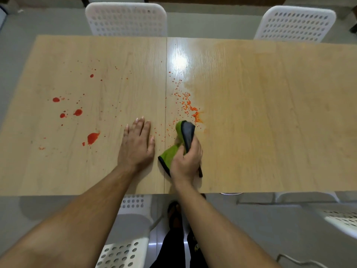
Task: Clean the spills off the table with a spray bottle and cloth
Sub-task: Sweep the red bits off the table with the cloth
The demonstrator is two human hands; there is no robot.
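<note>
My right hand (186, 158) grips a bunched green cloth with a dark grey side (181, 140), near the front middle of the wooden table (260, 113). Its tip points at a trail of small orange-red droplets (188, 105) just beyond it. My left hand (137, 144) rests flat on the table, fingers straight, left of the cloth. Larger red splotches (92, 137) and smaller spots (77, 112) lie on the table's left half. A wet sheen covers the middle right of the table. No spray bottle is in view.
Two white perforated chairs (126, 19) (295, 24) stand at the table's far side. Another white chair (123, 246) is below the near edge by my legs, and part of one (342, 219) at the right. A seam runs down the table's middle.
</note>
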